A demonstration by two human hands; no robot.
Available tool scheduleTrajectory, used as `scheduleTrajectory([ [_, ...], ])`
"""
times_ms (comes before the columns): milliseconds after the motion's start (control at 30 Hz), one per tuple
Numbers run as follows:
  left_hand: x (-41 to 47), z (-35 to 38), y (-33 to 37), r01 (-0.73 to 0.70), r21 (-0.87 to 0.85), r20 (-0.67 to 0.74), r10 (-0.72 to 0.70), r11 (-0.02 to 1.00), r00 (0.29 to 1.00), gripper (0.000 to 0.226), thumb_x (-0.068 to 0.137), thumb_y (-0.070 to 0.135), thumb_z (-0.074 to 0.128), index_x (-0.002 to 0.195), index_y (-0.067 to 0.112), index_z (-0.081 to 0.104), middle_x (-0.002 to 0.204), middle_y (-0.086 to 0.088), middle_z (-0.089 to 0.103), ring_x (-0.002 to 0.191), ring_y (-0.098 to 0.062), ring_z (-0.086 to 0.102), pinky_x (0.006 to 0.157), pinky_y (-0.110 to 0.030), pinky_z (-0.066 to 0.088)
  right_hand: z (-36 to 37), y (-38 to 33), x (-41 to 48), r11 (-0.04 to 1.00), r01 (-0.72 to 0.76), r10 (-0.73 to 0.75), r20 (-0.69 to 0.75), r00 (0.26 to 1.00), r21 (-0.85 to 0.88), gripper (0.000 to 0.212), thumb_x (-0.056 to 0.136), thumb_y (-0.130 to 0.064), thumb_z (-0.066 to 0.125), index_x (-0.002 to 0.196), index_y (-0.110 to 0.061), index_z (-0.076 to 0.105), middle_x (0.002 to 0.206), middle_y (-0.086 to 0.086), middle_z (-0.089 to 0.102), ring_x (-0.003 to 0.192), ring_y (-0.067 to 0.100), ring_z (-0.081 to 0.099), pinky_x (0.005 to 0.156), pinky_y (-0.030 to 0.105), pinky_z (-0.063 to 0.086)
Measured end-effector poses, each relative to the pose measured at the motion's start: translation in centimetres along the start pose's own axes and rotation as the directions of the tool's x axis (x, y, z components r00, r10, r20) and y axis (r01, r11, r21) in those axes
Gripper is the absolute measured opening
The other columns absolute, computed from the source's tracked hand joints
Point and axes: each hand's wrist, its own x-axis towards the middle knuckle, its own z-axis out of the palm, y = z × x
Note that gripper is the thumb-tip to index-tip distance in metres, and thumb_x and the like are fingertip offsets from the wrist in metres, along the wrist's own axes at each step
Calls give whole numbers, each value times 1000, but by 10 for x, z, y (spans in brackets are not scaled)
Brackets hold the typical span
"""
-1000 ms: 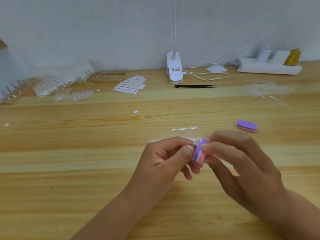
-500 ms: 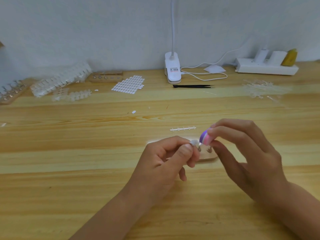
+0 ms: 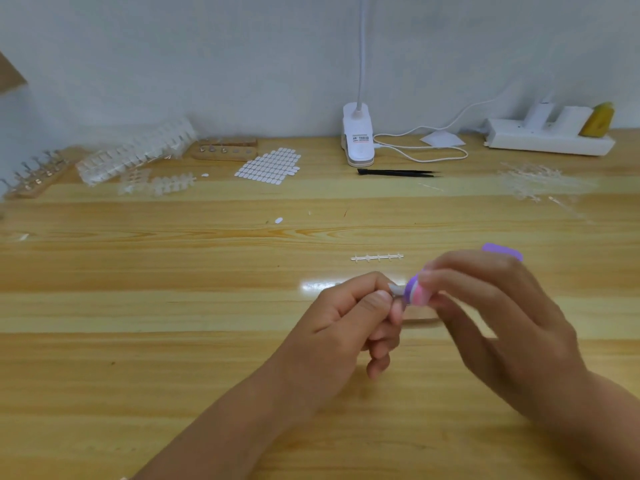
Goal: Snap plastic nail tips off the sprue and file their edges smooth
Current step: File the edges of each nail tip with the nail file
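Head view gives us the nail tip point(image 3: 394, 289) held over the wooden table point(image 3: 173, 341), pinched between thumb and forefinger of our left hand point(image 3: 349, 327), its free end pointing right to meet the purple-and-pink buffer block point(image 3: 417, 293). Our right hand point(image 3: 502, 323) pinches that block in its fingertips, lower fingers loosely spread, so the block sits directly right of the tip, and we judge the stroke should run along the exposed edge. A stripped sprue point(image 3: 376, 257) lies beyond both hands.
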Motion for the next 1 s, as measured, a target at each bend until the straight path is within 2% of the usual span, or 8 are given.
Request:
scheduleTrajectory([
  [100,1,-3,1,41,-86,46,-37,995,998,27,95,19,41,72,18,55,61,8,38,57,-12,40,50,-23,40,-1,-1,3,998,-55,56,-42,998,27,26,97,-3,59,121,-13,57,112,0,61,111,9,59,98,21,43],
  [233,0,-4,0,90,-166,141,-67,982,988,26,98,19,41,76,17,55,62,6,34,57,-12,40,51,-23,38,3,-8,0,998,26,-25,-11,1000,52,23,97,-1,58,118,-10,59,115,-1,59,111,12,59,101,21,40],
  [367,2,-6,0,110,-198,174,-75,974,982,27,98,19,41,74,19,54,63,6,34,57,-12,39,51,-24,37,-2,2,3,997,-77,77,-29,997,21,26,96,-2,58,119,-12,56,112,-2,58,110,10,59,100,20,42],
  [467,1,-6,-3,133,-207,202,-91,969,975,23,99,19,42,80,14,55,63,6,35,57,-12,40,52,-23,38,5,-12,3,997,5,-1,-54,999,76,21,100,-7,55,120,-10,56,117,-3,56,114,6,56,102,19,39],
  [667,4,-9,-2,143,-212,169,-108,967,980,25,97,22,45,74,21,57,63,5,34,56,-12,40,49,-23,37,4,0,3,996,-32,34,-20,999,80,23,98,0,55,119,-10,57,113,1,58,109,13,59,99,22,42],
  [800,3,-10,-1,140,-223,189,-98,965,977,21,95,22,49,77,19,58,63,5,35,56,-12,41,50,-23,38,9,-6,-2,995,58,-59,18,998,78,25,96,3,56,119,-8,58,118,2,57,111,16,59,98,25,44],
  [933,3,-10,2,148,-190,167,-116,971,979,26,95,21,44,72,19,55,62,5,32,55,-12,39,49,-23,37,2,8,2,995,-71,72,-19,997,64,26,97,1,56,120,-11,57,111,2,60,108,13,59,92,29,48],
  [1000,3,-9,1,155,-173,166,-126,973,978,23,95,22,45,75,15,55,62,4,32,54,-13,38,49,-23,37,5,-3,3,993,-47,52,-43,998,111,24,98,-2,55,120,-11,57,114,1,59,110,13,59,96,24,44],
])
